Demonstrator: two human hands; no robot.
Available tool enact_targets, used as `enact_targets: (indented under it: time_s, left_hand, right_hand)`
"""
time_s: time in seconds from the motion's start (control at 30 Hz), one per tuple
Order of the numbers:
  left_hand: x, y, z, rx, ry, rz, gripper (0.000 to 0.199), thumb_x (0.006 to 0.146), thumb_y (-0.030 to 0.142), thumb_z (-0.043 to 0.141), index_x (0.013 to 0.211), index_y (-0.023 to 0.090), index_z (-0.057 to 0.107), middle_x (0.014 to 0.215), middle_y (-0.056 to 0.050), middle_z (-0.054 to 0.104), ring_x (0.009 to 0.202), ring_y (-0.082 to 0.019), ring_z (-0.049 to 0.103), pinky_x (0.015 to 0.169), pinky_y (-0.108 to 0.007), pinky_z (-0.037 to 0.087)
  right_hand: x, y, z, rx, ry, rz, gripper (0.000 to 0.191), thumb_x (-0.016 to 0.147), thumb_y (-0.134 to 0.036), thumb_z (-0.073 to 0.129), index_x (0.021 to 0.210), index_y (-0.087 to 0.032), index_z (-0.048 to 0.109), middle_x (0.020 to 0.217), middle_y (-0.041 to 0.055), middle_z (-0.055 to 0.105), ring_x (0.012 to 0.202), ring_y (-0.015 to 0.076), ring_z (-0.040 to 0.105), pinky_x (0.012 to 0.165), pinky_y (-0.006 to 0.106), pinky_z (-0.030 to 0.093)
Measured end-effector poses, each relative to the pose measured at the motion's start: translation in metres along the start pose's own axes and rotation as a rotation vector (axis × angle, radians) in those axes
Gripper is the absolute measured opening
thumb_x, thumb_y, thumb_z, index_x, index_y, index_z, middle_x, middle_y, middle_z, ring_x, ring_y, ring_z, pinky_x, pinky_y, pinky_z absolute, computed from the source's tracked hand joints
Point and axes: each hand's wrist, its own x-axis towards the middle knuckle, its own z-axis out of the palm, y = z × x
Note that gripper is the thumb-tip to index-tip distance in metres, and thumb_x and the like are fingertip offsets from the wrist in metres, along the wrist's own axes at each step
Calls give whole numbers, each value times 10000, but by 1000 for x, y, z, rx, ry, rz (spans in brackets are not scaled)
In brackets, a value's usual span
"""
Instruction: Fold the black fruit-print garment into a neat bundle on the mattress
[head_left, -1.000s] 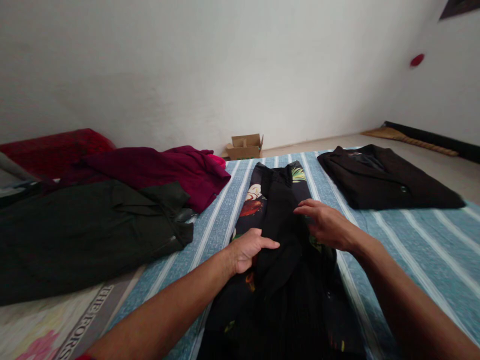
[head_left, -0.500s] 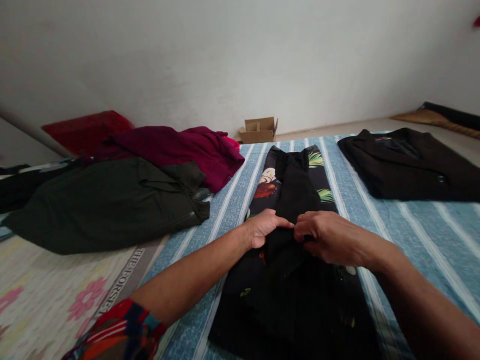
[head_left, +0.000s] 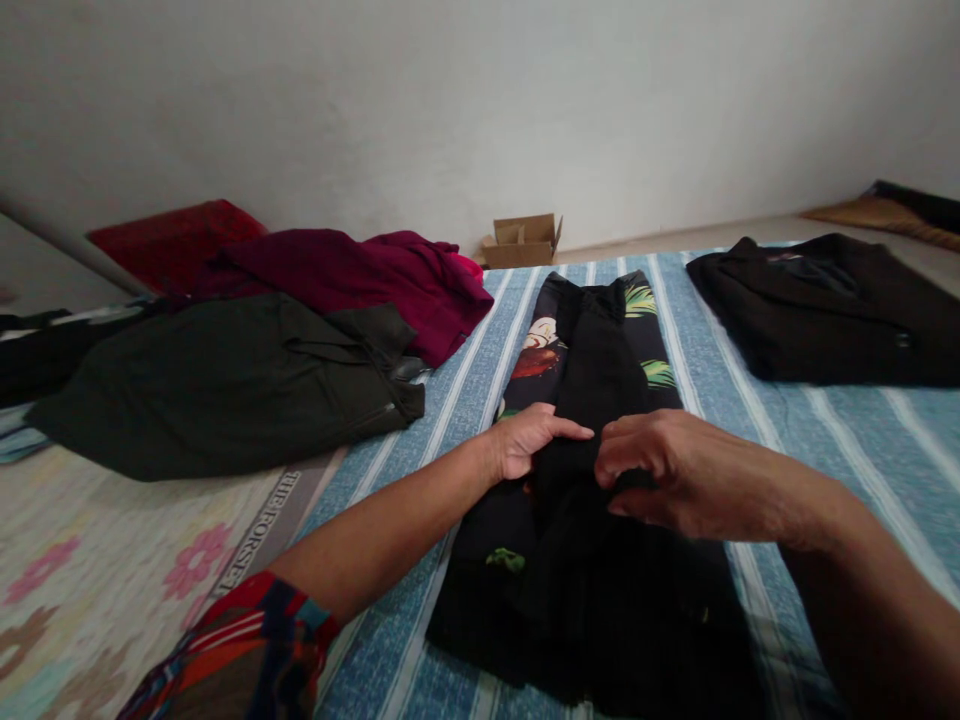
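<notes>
Hands palm-down, seemingly pinching black garment.

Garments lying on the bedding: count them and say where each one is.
4, perhaps more off-frame left: black floral-print garment under both hands, centre; black jacket far right; dark green garment left; maroon garment behind it.

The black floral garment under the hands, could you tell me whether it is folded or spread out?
Folded: the floral garment lies as a narrow strip, its plain black sides turned inward over the print.
</notes>
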Motion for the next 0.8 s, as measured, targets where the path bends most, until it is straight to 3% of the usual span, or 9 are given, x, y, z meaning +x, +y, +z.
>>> enact_targets:
  time_s: [0.1,0.23,0.4,0.53,0.8]
  left_hand:
    - [0,-2,-1,26,-25,-9,272,558,176,778,730,130,573,609,9,626,524,-132,593,521,-251,473]
    - [0,-7,-4,57,-16,7,289,529,203,795,607,141,524,520,37,561,461,-101,531,446,-220,395]
    - [2,-11,-5,84,-7,15,294,505,198,786,566,151,503,504,47,528,440,-93,493,417,-228,345]
    - [2,-11,-4,88,61,27,332,487,188,789,622,167,487,532,61,520,470,-102,509,436,-229,372]
    - [1,-13,-3,-1,53,34,239,532,112,651,632,183,445,512,71,507,465,-113,520,460,-230,421]
  right_hand:
    - [6,-20,13,-96,-55,-77,41,733,-139,605,746,-175,621,808,23,615,762,153,561,681,261,392]
    - [17,-33,36,-283,-22,-35,157,735,-83,552,837,-137,657,844,80,621,813,201,571,749,318,418]
    - [23,-31,39,-339,-56,0,192,756,-64,481,802,-132,654,788,81,619,765,201,577,676,308,417]
    - [21,-23,31,-262,-94,-22,151,707,-66,502,763,-139,622,791,61,614,692,162,551,629,283,379]
    - [16,3,24,184,107,-47,182,550,-30,451,602,-185,369,577,-64,359,533,75,296,497,231,227]
